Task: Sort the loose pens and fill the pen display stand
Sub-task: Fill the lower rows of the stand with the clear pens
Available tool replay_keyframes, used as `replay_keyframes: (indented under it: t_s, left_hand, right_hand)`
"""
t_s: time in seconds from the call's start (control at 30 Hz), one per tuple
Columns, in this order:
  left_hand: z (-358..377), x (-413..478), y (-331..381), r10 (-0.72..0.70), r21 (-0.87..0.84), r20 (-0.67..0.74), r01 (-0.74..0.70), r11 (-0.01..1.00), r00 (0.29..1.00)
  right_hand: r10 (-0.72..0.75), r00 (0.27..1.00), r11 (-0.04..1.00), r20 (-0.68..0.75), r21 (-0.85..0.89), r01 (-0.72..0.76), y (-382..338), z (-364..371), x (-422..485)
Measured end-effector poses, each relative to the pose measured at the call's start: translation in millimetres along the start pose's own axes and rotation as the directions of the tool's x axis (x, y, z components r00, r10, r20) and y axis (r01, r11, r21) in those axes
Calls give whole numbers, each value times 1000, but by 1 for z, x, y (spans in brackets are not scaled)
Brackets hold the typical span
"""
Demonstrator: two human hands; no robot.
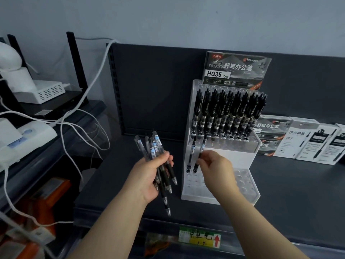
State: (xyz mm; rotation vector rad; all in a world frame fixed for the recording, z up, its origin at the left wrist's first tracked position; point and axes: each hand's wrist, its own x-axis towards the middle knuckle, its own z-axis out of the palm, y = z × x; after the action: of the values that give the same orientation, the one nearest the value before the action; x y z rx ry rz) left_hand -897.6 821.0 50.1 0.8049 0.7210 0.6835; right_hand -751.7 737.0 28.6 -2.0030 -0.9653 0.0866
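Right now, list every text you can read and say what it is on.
"HQ35 12pcs", "舒写办公笔": pen box behind the display stand.
"作业神器": white box.
"中性笔", handwritten: shelf label.
Print on the racked pens and the boxes' small text: too blurred to read.

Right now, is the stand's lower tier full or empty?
Nearly empty: lower tier holds two pens, right hand pinching one; other holes bare.

dim, even light | soft shadows | edges bowed | slight blur
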Motion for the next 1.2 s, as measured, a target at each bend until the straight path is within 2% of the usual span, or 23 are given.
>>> replay_keyframes:
  t_s: [0.2,0.37,0.6,0.7,0.77,0.9,1.03,1.1,1.2]
  left_hand:
    - [5,-1,-4,-11,38,9,11,999,1000]
    - [5,-1,-6,-17,69,6,17,997,1000]
    - [9,-3,-8,33,109,21,-35,993,999]
    - [12,-6,-8,66,141,30,-70,988,997]
    - [14,-7,-9,85,152,40,-91,984,996]
    - [22,-10,-14,121,199,130,-146,969,984]
    - [29,-14,-15,178,274,203,-231,934,963]
    - [33,-15,-16,205,319,227,-272,908,952]
    - [38,-17,-20,226,352,221,-293,889,949]
  right_hand:
    - [18,1000,999,3,-28,-18,-1,1,2]
    - [7,1000,992,19,-129,-5,-3,2,4]
    - [-13,997,985,78,-170,26,-5,-2,5]
    - [3,1000,996,6,-88,-2,-5,-9,-2]
    - [-2,1000,999,-8,40,3,-11,-15,-9]
    - [5,980,942,201,327,-72,-29,-22,-17]
    - [45,952,850,302,489,-195,-33,-31,-12]
    - [47,931,811,363,530,-247,-30,-32,-10]
    - [52,929,803,366,538,-256,-29,-34,-8]
